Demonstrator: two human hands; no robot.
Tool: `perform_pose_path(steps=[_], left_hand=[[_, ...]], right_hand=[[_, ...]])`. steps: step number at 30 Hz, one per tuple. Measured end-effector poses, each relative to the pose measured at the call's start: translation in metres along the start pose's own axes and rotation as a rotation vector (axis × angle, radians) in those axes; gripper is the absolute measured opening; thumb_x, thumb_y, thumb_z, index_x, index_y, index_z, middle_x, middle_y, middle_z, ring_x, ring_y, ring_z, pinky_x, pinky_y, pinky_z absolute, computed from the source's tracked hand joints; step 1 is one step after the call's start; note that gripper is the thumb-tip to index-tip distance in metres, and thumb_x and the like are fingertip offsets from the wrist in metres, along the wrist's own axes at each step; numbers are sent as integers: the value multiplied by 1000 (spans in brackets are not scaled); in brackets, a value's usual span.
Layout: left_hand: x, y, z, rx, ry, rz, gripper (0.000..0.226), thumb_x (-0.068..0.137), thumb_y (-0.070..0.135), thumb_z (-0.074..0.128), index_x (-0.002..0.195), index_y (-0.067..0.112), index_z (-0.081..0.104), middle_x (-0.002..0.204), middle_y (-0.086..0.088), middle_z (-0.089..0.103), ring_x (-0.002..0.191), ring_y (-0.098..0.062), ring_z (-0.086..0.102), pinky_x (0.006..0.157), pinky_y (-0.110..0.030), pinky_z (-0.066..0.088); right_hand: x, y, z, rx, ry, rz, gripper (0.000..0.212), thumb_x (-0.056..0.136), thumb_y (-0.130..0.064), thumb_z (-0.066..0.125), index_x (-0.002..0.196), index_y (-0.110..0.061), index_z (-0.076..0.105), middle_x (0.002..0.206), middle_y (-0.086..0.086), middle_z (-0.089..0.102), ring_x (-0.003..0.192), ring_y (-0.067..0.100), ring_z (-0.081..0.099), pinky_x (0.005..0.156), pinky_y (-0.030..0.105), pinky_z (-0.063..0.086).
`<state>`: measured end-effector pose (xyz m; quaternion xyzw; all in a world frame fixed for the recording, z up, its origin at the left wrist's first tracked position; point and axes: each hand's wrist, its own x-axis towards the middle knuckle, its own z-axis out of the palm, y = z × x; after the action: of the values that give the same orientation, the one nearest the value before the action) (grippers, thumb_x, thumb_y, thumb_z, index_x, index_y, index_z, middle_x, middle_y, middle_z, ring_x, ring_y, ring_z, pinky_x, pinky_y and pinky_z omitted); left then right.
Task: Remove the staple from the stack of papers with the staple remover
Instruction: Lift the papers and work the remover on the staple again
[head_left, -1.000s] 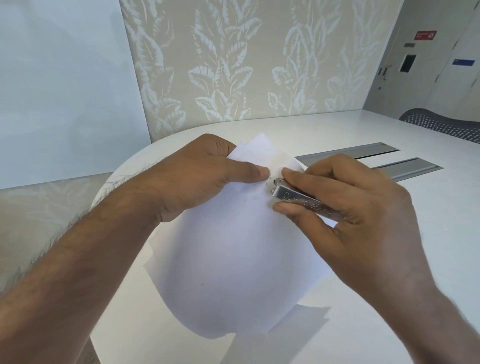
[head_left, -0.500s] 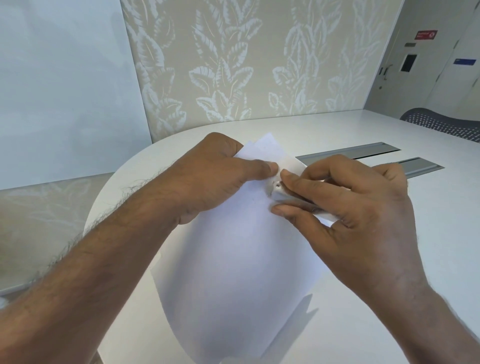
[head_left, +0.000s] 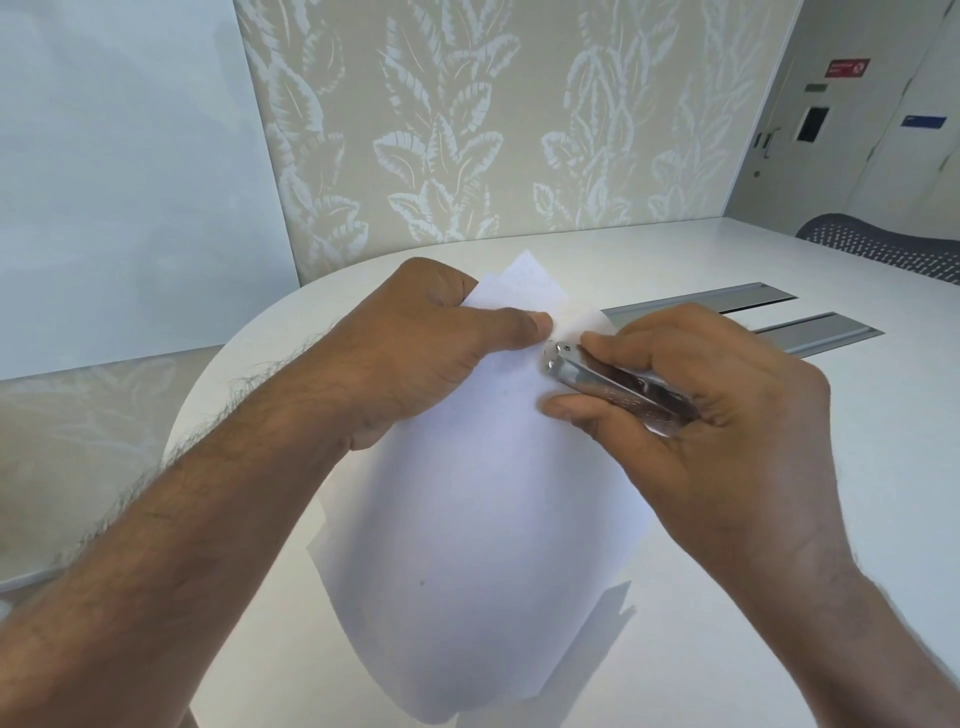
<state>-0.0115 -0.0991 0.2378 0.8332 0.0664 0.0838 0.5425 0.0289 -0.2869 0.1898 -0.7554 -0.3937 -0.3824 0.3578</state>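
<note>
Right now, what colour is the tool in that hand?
Shiny silver metal staple remover, seen in the head view.

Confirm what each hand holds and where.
Right hand pinches the staple remover along its metal body, tip free. Left hand grips the stack of papers near its far corner.
</note>
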Motion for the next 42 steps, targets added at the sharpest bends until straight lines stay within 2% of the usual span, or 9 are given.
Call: perform_pose_path(steps=[4, 13, 17, 20, 23, 27, 29, 33, 42], left_hand=[[5, -5, -1, -19, -28, 32, 67, 67, 45, 75, 104, -11, 67, 89, -18, 67, 77, -33, 60, 82, -43, 47], [7, -7, 5, -29, -30, 63, 60, 69, 43, 74, 94, -11, 67, 82, -9, 56, 74, -25, 50, 75, -39, 37], [5, -6, 6, -21, -11, 65, 47, 69, 42, 75, 85, -2, 74, 81, -24, 69, 71, -31, 63, 76, -40, 46], [4, -5, 7, -11, 23, 48, 47, 67, 41, 74, 88, -2, 75, 98, -30, 74, 85, -48, 73, 85, -55, 59], [3, -5, 7, -17, 26, 33, 49, 66, 40, 75, 89, -4, 74, 98, -29, 76, 85, -46, 75, 94, -63, 54], [6, -5, 3, -42, 58, 50, 57, 67, 43, 74, 95, -7, 72, 86, -21, 72, 75, -27, 64, 89, -60, 57], [7, -5, 1, -51, 49, 66, 65, 66, 44, 74, 98, -12, 67, 81, -16, 63, 73, -26, 56, 74, -47, 53], [6, -8, 2, -70, 25, 65, 65, 69, 44, 73, 92, -16, 61, 79, -8, 52, 71, -24, 47, 72, -39, 34], [4, -11, 4, -70, -3, 102, 62, 72, 44, 71, 96, -13, 62, 83, -10, 56, 75, -26, 50, 74, -41, 37]], right_hand=[[1, 0, 1, 25, -14, 31, 29, 77, -35, 83, 89, -9, 78, 80, 3, 70, 71, 21, 65, 60, 37, 53], [2, -1, 1, 75, -44, 48, 27, 76, -36, 82, 88, -11, 78, 79, 1, 70, 70, 18, 65, 61, 34, 51], [2, 2, 1, 57, -25, -33, 25, 78, -29, 82, 91, -9, 78, 81, 4, 70, 68, 23, 64, 58, 37, 51], [1, 4, 1, -18, -12, -123, 22, 77, -26, 83, 91, -9, 78, 82, 5, 71, 70, 29, 65, 63, 42, 50], [0, 5, 1, -89, 11, -184, 18, 79, -26, 82, 88, -11, 78, 83, 4, 72, 70, 30, 64, 66, 43, 45], [-6, 1, 5, -72, -19, -197, 17, 79, -27, 82, 88, -13, 79, 83, 1, 73, 71, 27, 66, 68, 44, 45], [-6, 2, 3, 7, -34, -94, 21, 79, -30, 81, 91, -13, 79, 84, -1, 73, 75, 20, 68, 69, 39, 48], [-2, 4, -4, 185, -63, 112, 23, 79, -39, 77, 93, -20, 77, 82, -23, 65, 70, -5, 57, 64, 9, 43], [-2, 2, -3, 239, -62, 156, 16, 78, -41, 76, 90, -29, 76, 73, -24, 67, 68, -1, 57, 61, 3, 37]])
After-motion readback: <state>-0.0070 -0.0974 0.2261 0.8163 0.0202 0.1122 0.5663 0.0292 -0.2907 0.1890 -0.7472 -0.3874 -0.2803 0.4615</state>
